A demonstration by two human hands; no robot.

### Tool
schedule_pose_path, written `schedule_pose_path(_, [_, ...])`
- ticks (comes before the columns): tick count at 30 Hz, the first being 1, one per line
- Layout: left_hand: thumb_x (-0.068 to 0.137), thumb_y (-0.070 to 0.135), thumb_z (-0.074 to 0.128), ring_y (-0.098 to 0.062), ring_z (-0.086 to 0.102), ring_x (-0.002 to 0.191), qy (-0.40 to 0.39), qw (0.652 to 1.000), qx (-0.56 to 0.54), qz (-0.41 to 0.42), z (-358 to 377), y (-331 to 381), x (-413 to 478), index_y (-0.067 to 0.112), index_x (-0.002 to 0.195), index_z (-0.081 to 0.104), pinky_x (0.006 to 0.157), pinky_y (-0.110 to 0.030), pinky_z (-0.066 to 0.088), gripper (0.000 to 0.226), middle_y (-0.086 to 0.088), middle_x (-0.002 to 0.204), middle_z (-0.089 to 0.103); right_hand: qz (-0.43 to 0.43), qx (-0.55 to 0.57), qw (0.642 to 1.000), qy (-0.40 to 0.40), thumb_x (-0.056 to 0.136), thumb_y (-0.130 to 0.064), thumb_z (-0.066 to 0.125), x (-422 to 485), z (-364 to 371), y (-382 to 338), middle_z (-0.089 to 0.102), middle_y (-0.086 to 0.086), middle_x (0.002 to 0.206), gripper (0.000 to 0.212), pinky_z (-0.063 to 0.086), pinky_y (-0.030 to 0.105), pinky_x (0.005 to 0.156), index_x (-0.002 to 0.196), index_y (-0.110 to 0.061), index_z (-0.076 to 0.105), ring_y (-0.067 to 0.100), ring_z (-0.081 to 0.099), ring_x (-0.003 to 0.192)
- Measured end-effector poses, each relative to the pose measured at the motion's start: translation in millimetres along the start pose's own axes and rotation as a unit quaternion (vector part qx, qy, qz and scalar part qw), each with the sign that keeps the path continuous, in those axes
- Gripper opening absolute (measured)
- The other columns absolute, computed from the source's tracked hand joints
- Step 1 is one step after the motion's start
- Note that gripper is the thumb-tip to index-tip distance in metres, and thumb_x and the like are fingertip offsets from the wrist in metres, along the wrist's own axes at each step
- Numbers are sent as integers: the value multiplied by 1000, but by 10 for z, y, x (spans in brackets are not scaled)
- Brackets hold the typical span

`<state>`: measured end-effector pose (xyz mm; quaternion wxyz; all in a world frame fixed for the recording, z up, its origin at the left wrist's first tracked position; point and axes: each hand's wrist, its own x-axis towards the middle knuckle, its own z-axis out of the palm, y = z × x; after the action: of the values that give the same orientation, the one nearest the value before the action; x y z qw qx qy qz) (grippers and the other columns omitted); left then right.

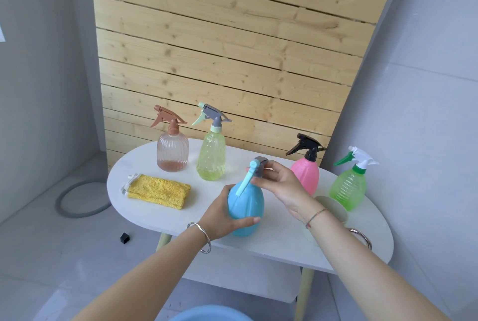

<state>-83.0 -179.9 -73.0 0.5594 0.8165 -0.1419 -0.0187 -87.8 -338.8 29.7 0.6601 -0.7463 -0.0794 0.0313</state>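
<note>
1. Grey rubber ring (82,200) lies on the floor, left of the white oval desk (155,219).
2. A folded yellow fluffy cloth (159,191) lies on the left part of the desk.
3. Behind the cloth stands a clear ribbed spray bottle with a brown top (172,151). It has a little brownish water at the bottom. Just beside it on the right stands a see-through yellow-green spray bottle with a grey and mint top (211,157).
4. The left hand (219,213) is curled around the belly of a light blue plastic spray bottle (247,204), with the thumb across the front. This bottle is in the middle of the desk, near the front edge, and it leans a bit.
5. The right hand (280,183) pinches the blue bottle's grey spray top (260,164) with its fingertips.
6. Behind the right hand stands a pink plastic spray bottle with a black top (307,174).
7. Farthest right stands a see-through green ribbed spray bottle with a white and green top (349,187).
</note>
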Motion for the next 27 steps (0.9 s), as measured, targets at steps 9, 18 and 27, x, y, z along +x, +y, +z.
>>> schedule_pose_path(9, [50, 67, 80, -4, 59, 108, 10, 1000, -3, -3, 16, -38, 16, 33, 132, 37, 91, -23, 49, 98, 14, 118, 60, -54, -94, 994, -8, 75, -6, 77, 40, 21, 59, 72, -5, 95, 24, 47, 14, 88, 95, -18, 70, -3, 65, 87])
schedule_pose_path(18, [62, 47, 87, -4, 58, 107, 26, 1000, 0, -3, 51, -12, -16, 31, 129, 38, 84, -15, 44, 85, 15, 116, 60, -95, -96, 972, 193, 64, -26, 88, 10, 343, 342, 59, -3, 86, 49, 43, 16, 76, 85, -10, 47, 10, 59, 91])
schedule_pose_path(27, [63, 45, 87, -4, 60, 102, 24, 1000, -10, -5, 60, 1, -9, 31, 126, 40, 80, -15, 48, 80, 12, 112, 60, -60, -61, 995, 59, 79, -14, 75, -49, 80, 313, 71, -7, 105, 21, 43, 27, 99, 97, -20, 68, 4, 60, 107])
